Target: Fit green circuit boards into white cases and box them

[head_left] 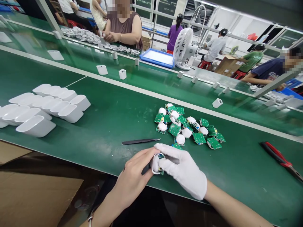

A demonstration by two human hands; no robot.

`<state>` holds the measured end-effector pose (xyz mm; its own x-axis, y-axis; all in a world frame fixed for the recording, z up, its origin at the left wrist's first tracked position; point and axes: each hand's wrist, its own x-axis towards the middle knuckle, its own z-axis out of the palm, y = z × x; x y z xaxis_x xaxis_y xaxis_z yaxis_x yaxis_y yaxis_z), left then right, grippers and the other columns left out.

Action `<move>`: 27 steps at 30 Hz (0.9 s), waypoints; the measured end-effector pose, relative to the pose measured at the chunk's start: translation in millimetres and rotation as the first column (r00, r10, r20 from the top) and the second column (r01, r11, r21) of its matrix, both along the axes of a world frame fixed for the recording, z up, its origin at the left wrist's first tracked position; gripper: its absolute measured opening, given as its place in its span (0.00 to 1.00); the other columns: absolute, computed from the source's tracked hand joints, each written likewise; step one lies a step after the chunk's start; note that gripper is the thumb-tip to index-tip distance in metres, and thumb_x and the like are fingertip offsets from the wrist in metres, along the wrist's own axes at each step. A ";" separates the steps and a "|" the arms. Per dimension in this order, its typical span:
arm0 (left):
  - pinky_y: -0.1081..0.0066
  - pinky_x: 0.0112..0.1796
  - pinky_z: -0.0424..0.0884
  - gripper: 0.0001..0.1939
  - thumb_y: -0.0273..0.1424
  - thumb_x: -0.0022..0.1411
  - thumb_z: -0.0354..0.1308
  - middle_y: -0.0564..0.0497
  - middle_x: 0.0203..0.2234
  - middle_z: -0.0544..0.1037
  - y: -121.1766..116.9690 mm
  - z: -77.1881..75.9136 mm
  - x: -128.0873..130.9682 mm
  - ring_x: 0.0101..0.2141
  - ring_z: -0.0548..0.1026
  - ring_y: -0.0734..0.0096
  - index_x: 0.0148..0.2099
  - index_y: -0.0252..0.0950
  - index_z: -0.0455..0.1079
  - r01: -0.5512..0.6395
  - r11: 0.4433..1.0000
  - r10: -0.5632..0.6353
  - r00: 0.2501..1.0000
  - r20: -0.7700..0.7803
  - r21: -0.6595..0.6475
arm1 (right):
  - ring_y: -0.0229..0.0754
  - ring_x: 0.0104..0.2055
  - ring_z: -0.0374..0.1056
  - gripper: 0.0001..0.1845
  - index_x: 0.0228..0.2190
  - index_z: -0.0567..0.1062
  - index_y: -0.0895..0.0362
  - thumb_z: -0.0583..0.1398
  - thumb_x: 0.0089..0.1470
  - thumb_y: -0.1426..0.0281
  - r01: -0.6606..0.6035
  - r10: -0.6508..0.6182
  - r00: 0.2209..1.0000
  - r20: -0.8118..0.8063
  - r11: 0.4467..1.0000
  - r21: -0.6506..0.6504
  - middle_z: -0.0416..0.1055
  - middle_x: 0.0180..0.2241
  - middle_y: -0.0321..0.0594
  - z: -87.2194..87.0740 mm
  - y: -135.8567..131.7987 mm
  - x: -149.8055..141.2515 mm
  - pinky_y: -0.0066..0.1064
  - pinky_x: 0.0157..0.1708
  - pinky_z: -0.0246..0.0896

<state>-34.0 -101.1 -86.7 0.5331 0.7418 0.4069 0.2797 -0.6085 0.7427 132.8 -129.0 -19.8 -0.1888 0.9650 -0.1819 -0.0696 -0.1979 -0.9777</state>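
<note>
I can't read any words for certain: toward my two o'clock, pale lettering (271, 75) marks a navy shirt (261, 71) and a green shirt (249, 62) (too small and blurred for me).

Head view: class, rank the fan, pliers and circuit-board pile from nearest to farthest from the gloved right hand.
1. Circuit-board pile: just beyond the gloved right hand.
2. Pliers: off to its right.
3. Fan: farthest, well beyond the pile.

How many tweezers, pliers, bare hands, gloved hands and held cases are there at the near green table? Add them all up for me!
Tweezers: 1
Pliers: 1
Bare left hand: 1
Gloved right hand: 1
Held case: 1
Total: 5
</note>
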 end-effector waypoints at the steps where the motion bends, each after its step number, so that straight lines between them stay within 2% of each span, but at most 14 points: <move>1: 0.67 0.51 0.69 0.26 0.20 0.61 0.56 0.51 0.51 0.71 -0.4 0.0 -0.1 0.51 0.69 0.67 0.59 0.45 0.60 -0.001 1.000 0.001 1.000 0.006 -0.001 | 0.37 0.31 0.58 0.12 0.29 0.72 0.59 0.61 0.54 0.62 0.002 -0.002 1.000 -0.016 1.000 -0.007 0.63 0.28 0.35 -1.1 0.0 -0.4 0.31 0.34 0.57; 3: 0.68 0.51 0.69 0.27 0.19 0.61 0.55 0.52 0.51 0.71 -1.2 0.5 -0.2 0.51 0.69 0.68 0.59 0.46 0.60 -0.003 1.000 0.003 1.000 0.010 -0.014 | 0.37 0.31 0.61 0.12 0.30 0.74 0.59 0.62 0.52 0.61 0.035 -0.035 0.999 -0.034 0.999 -0.016 0.65 0.28 0.35 -5.9 0.2 -1.8 0.31 0.35 0.59; 5: 0.68 0.51 0.69 0.26 0.19 0.61 0.55 0.52 0.51 0.71 -1.4 1.7 0.2 0.51 0.70 0.68 0.59 0.46 0.60 -0.002 0.999 0.002 1.000 0.005 -0.040 | 0.39 0.34 0.65 0.14 0.35 0.76 0.58 0.64 0.50 0.61 0.110 -0.110 0.994 -0.010 0.994 -0.020 0.70 0.33 0.37 -13.9 0.4 -3.6 0.32 0.39 0.63; 7: 0.68 0.51 0.69 0.25 0.21 0.61 0.56 0.52 0.51 0.71 -0.5 4.4 0.6 0.51 0.70 0.67 0.58 0.47 0.61 -0.012 0.995 0.011 1.000 -0.007 -0.096 | 0.44 0.42 0.68 0.21 0.42 0.77 0.57 0.66 0.47 0.60 0.195 -0.194 0.980 0.053 0.981 -0.015 0.72 0.42 0.40 -22.0 -0.3 -4.7 0.35 0.45 0.64; 9: 0.68 0.51 0.69 0.24 0.23 0.61 0.57 0.53 0.52 0.71 1.8 8.8 0.1 0.51 0.70 0.67 0.58 0.47 0.62 -0.008 0.982 0.000 0.999 -0.041 -0.186 | 0.47 0.46 0.68 0.24 0.45 0.76 0.58 0.65 0.47 0.59 0.223 -0.222 0.962 0.161 0.975 0.012 0.72 0.46 0.43 -26.0 -2.2 -2.8 0.36 0.48 0.64; 12: 0.65 0.53 0.67 0.25 0.25 0.61 0.56 0.52 0.54 0.69 6.6 16.6 -3.0 0.53 0.69 0.65 0.59 0.48 0.60 0.015 0.959 -0.053 0.990 -0.129 -0.281 | 0.45 0.36 0.72 0.19 0.44 0.77 0.58 0.59 0.55 0.60 0.216 -0.267 0.886 0.378 0.961 0.172 0.75 0.39 0.43 -19.6 -4.2 7.4 0.35 0.38 0.69; 14: 0.62 0.56 0.64 0.28 0.23 0.60 0.54 0.52 0.56 0.66 9.2 20.3 -5.9 0.55 0.66 0.64 0.61 0.48 0.58 0.004 0.960 -0.053 0.985 -0.167 -0.281 | 0.41 0.29 0.70 0.16 0.43 0.78 0.57 0.55 0.59 0.64 0.159 -0.354 0.781 0.514 0.909 0.385 0.75 0.32 0.41 -9.4 0.0 16.4 0.33 0.32 0.68; 16: 0.61 0.56 0.63 0.32 0.23 0.57 0.55 0.51 0.57 0.64 10.0 21.5 -7.6 0.56 0.65 0.63 0.62 0.48 0.55 -0.019 0.961 -0.026 0.987 -0.159 -0.275 | 0.41 0.31 0.69 0.14 0.42 0.77 0.55 0.54 0.60 0.69 -0.005 -0.408 0.672 0.618 0.832 0.555 0.75 0.32 0.40 0.7 12.9 22.3 0.33 0.35 0.66; 17: 0.61 0.55 0.64 0.33 0.23 0.56 0.57 0.51 0.57 0.64 9.4 20.9 -7.7 0.55 0.66 0.63 0.62 0.48 0.54 -0.035 0.961 -0.002 0.991 -0.134 -0.275 | 0.41 0.34 0.69 0.14 0.42 0.77 0.54 0.54 0.59 0.72 -0.117 -0.389 0.638 0.665 0.804 0.583 0.74 0.34 0.40 4.2 22.8 22.9 0.33 0.38 0.65; 19: 0.63 0.51 0.69 0.33 0.27 0.54 0.62 0.49 0.53 0.67 6.1 17.5 -6.4 0.50 0.69 0.63 0.60 0.46 0.56 -0.103 0.963 0.089 0.994 -0.065 -0.251 | 0.42 0.41 0.69 0.13 0.42 0.77 0.53 0.55 0.59 0.74 -0.348 -0.244 0.592 0.768 0.782 0.518 0.73 0.40 0.41 6.7 48.1 18.7 0.32 0.44 0.63; 22: 0.66 0.42 0.74 0.21 0.31 0.53 0.65 0.50 0.41 0.72 -3.1 7.6 -3.5 0.40 0.74 0.66 0.49 0.41 0.65 -0.328 0.935 0.338 0.939 0.058 -0.138 | 0.44 0.44 0.68 0.12 0.42 0.78 0.55 0.62 0.54 0.69 -0.569 0.039 0.455 0.890 0.781 0.257 0.71 0.43 0.43 0.6 89.5 2.7 0.30 0.43 0.63; 25: 0.69 0.38 0.75 0.13 0.32 0.56 0.64 0.52 0.35 0.74 -11.4 -2.7 -3.6 0.34 0.75 0.69 0.43 0.39 0.66 -0.459 0.884 0.468 0.874 0.133 -0.094 | 0.48 0.40 0.69 0.14 0.37 0.80 0.54 0.68 0.45 0.67 -0.625 0.182 0.275 0.944 0.780 0.031 0.73 0.39 0.41 -7.7 117.2 -12.4 0.31 0.36 0.63; 26: 0.69 0.38 0.75 0.12 0.32 0.57 0.63 0.52 0.35 0.75 -12.8 -4.9 -4.5 0.34 0.75 0.69 0.43 0.39 0.67 -0.450 0.887 0.461 0.877 0.135 -0.105 | 0.48 0.38 0.69 0.11 0.35 0.80 0.53 0.67 0.45 0.69 -0.631 0.195 0.246 0.949 0.775 0.005 0.73 0.36 0.40 -8.9 120.7 -15.1 0.31 0.34 0.62; 27: 0.69 0.38 0.75 0.12 0.32 0.57 0.63 0.52 0.36 0.75 -13.4 -6.3 -5.7 0.34 0.76 0.69 0.44 0.39 0.67 -0.427 0.897 0.440 0.889 0.128 -0.117 | 0.47 0.36 0.69 0.07 0.32 0.80 0.54 0.66 0.46 0.71 -0.626 0.177 0.252 0.951 0.780 0.021 0.73 0.34 0.40 -8.8 120.8 -16.1 0.31 0.33 0.61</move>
<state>-39.7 -114.5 -92.9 0.0890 0.9198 0.3821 0.3845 -0.3856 0.8387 116.7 -8.2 -28.6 -0.5174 0.8282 -0.2152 0.8278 0.4207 -0.3711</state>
